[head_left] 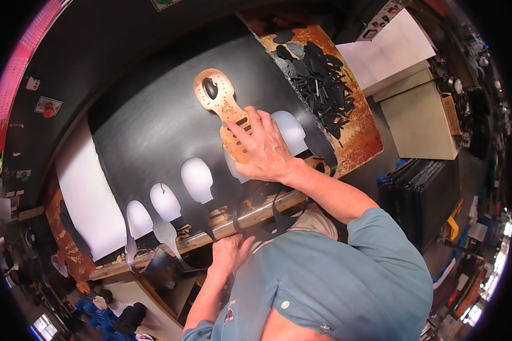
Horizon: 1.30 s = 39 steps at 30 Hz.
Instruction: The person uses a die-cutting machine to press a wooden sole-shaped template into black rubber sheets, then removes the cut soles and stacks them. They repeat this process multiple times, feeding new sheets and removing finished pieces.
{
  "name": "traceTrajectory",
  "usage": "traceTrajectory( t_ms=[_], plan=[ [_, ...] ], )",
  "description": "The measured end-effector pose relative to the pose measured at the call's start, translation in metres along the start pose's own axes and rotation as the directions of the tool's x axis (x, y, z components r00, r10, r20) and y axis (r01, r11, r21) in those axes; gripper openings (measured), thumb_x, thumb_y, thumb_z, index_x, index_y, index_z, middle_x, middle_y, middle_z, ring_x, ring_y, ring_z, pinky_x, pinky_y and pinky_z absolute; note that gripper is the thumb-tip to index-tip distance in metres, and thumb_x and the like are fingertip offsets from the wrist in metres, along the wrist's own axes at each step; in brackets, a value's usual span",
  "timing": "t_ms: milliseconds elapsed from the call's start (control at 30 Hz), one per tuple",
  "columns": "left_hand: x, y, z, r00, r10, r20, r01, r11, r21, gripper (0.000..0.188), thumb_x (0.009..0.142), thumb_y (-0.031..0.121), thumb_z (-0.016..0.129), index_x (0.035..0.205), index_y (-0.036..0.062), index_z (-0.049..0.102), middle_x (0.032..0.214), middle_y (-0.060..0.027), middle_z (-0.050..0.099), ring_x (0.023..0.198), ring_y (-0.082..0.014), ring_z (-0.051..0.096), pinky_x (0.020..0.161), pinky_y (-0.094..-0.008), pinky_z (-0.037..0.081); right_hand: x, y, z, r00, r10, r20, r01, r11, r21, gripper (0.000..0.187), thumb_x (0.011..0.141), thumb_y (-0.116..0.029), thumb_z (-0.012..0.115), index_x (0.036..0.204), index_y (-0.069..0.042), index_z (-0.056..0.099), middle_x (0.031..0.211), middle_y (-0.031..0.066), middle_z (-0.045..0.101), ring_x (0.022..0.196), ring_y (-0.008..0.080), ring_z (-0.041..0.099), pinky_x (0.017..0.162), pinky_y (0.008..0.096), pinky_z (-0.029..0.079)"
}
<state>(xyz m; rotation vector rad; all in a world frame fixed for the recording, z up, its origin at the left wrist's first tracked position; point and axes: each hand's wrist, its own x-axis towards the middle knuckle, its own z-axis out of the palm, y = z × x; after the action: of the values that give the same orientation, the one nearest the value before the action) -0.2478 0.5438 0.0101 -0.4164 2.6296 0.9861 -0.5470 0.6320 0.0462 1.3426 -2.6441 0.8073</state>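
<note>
A tan, sole-shaped cutting die (215, 90) with slots and small holes lies on a black sheet (148, 108). My right hand (266, 149) grips its near half, thumb on the left side and fingers over the slots, hiding part of it. Along the near edge the black sheet has several rounded cut-outs, with the white board (196, 181) showing through. Thin black strips of the sheet hang over the wooden front rail (250, 219). At that rail my left hand (228, 253) is closed on the sheet's hanging edge; its fingertips are partly hidden.
Black offcuts (318, 85) are heaped on the rusty plate at the right. Bare white board (91, 193) shows at the left. A dark machine panel with a red button (49, 112) stands beyond it. Stacked black sheets (421, 193) and a pale cabinet (418, 119) are at the right.
</note>
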Motion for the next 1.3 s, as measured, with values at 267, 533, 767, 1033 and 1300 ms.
traceTrajectory(
  t_ms=[267,533,767,1033,1300],
  plan=[
    [-0.012,0.013,-0.036,0.985,0.09,-0.149,-0.136,0.93,-0.343,0.015,0.094,0.016,0.082,0.09,0.0017,0.078,0.085,-0.0152,0.076,0.083,-0.0332,0.076,0.077,-0.0393,0.061,-0.034,0.095,-0.055,0.973,0.142,-0.182,-0.15,0.988,-0.03,0.061,0.09,-0.032,0.078,0.135,0.008,0.067,0.137,0.0274,0.065,0.125,0.0442,0.062,0.11,0.0514,0.05],
    [0.016,-0.141,-0.159,0.535,-0.247,-0.808,0.402,0.915,-0.014,0.043,0.107,0.02,0.067,0.142,-0.0042,0.063,0.138,-0.0287,0.065,0.13,-0.0473,0.061,0.113,-0.0503,0.048,-0.055,0.112,-0.043,0.878,0.471,-0.09,-0.454,0.877,0.156,0.063,0.094,-0.031,0.079,0.142,0.007,0.063,0.123,0.0216,0.068,0.093,0.0337,0.069,0.087,0.0431,0.056],
    [0.048,-0.235,-0.215,0.509,-0.582,-0.634,0.502,0.799,-0.331,0.061,0.103,0.045,0.072,0.125,-0.0119,0.07,0.101,-0.0231,0.075,0.087,-0.0293,0.071,0.085,-0.0421,0.057,-0.045,0.108,-0.049,0.836,0.547,-0.036,-0.54,0.833,0.122,0.04,0.1,-0.032,0.07,0.113,0.006,0.073,0.105,0.028,0.074,0.098,0.0464,0.072,0.089,0.0511,0.057],
    [0.054,-0.241,-0.232,0.625,-0.522,-0.58,0.465,0.846,-0.26,0.057,0.104,0.042,0.072,0.073,-0.0047,0.064,0.061,-0.0038,0.052,0.062,-0.0137,0.044,0.06,-0.0388,0.041,-0.037,0.09,-0.051,0.824,0.56,-0.083,-0.566,0.818,-0.103,0.038,0.104,-0.032,0.063,0.088,0.002,0.072,0.089,0.0292,0.073,0.089,0.0511,0.072,0.082,0.0576,0.057],
    [0.035,-0.278,-0.245,0.686,-0.439,-0.58,0.419,0.891,-0.178,0.059,0.106,0.036,0.071,0.069,-0.0038,0.047,0.062,-0.0028,0.04,0.066,-0.0129,0.034,0.057,-0.0398,0.033,-0.058,0.061,-0.048,0.893,0.427,-0.143,-0.449,0.869,-0.207,0.023,0.094,-0.021,0.075,0.08,-0.003,0.073,0.078,0.0201,0.07,0.08,0.0409,0.063,0.073,0.0515,0.053]
  ],
)
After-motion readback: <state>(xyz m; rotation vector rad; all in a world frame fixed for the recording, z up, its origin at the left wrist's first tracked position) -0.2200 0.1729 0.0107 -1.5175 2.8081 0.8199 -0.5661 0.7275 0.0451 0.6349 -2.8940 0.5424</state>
